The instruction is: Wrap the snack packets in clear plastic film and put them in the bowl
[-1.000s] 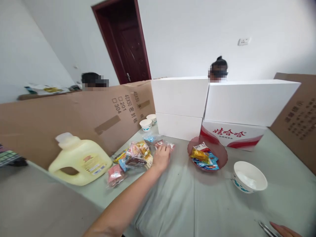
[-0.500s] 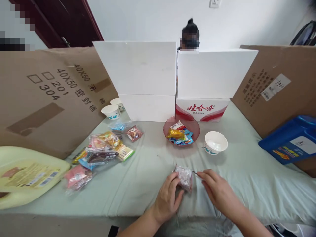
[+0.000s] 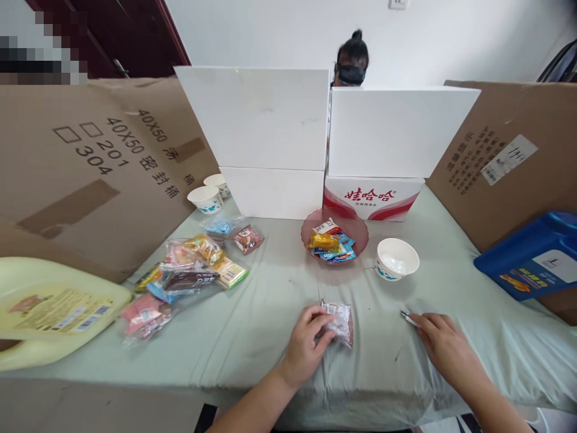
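My left hand (image 3: 309, 344) is closed on the left side of a small clear-wrapped snack packet (image 3: 343, 328), with thumb and fingertips pressing on the wrapper. The packet lies on the green cloth near the front. Off to its right, my right hand (image 3: 446, 346) is closed on a short silver metal tool (image 3: 409, 319) held low by the cloth. Only the tool's tip shows, so its kind is unclear. Beyond the packet, a pink glass bowl (image 3: 363, 243) holds several wrapped snacks (image 3: 331, 242). A white paper bowl (image 3: 396, 260) stands right of it.
Several packaged snacks (image 3: 189, 270) are heaped at left, near a pale yellow jug (image 3: 58, 313). Two paper bowls (image 3: 205, 199) stand behind them. A blue jug (image 3: 532, 255) leans at right. White boxes (image 3: 270, 192) and cardboard panels (image 3: 90, 156) border the table; a person (image 3: 351, 57) is behind.
My right hand has moved right, away from the packet, carrying the metal tool. My left hand stays at the packet, its fingers now further over the wrapper. The view has shifted slightly.
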Available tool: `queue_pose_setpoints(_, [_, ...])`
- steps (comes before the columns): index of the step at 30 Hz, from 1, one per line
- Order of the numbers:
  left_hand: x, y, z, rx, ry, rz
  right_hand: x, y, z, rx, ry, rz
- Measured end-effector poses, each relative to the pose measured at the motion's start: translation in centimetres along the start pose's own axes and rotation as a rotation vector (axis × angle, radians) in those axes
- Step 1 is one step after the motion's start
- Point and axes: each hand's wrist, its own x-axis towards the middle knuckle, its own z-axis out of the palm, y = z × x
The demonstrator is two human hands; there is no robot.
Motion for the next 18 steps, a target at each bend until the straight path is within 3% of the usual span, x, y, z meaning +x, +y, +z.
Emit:
queue_pose_setpoints(2, [0.2, 0.2, -0.1, -0.057, 0.026, -0.023, 0.0, -1.4, -0.1, 0.049, 0.144, 0.012])
queue_pose_setpoints(4, [0.3, 0.4, -0.3, -0.109, 0.054, -0.032, 0.5, -5.0, -0.1, 0.204, 0.215, -0.023])
queue_pose_setpoints(7, [0.3, 0.9, -0.5, -0.195, 0.078, -0.073, 1.8, -11.3, 0.7, 0.403, 0.101, -0.149])
queue_pose_setpoints(10, [0.2, 0.9, -1.3, -0.292, 0.136, -0.199, 3.1, -15.0, 2.2, 0.425, 0.038, -0.208])
queue_pose_setpoints(14, [-0.3, -1.1, -3.9, -0.288, 0.262, -0.373, 3.7, -14.5, 3.4, 0.450, 0.043, -0.150])
queue_pose_setpoints(18, [-1.1, -2.5, -6.6, -0.006, 0.416, -0.384, 2.5, -12.1, 3.5, 0.592, 0.119, -0.025])
